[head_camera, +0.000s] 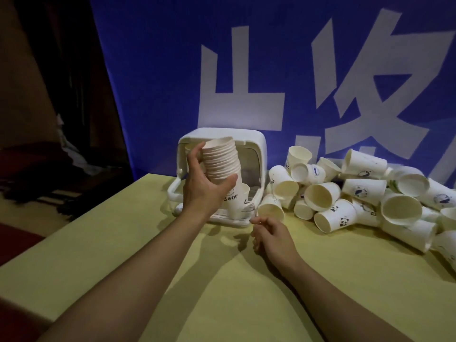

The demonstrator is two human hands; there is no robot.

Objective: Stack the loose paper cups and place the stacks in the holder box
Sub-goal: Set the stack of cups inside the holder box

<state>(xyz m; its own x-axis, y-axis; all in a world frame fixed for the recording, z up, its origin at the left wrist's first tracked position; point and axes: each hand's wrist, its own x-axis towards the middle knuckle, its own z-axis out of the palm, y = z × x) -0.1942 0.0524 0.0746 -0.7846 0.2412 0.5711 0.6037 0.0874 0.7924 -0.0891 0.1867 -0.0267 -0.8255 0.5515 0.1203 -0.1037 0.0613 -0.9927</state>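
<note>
Stack (222, 166) of nested paper cups sits in the left hand (204, 186), thumb on the near side and fingers curled round the far side, so the grip is firm and closed on it. The stack stands tilted, rims up and leaning a little to the right, its long axis close to upright, and it is held right in front of the mouth of the white holder box (256, 149). That box stands at the back of the yellow table (153, 267), its opening facing the person, with at least one cup already visible low inside it (how many more are in there I cannot tell).

The right hand (271, 233) hovers low over the table, just beside the box's front edge, fingers loosely curled and holding nothing. To its right lies the heap of loose cups (357, 193), most of them on their sides with mouths pointing every way; the closest one (271, 211) lies just beyond the fingertips.

The relation that matters: the box is directly behind the stack, so the left hand is the nearer one for placing it, while the loose heap lies wholly to the right, within easier reach of the empty right hand. My judgement is that the stack is about to go in, with much of the heap still unstacked.
</note>
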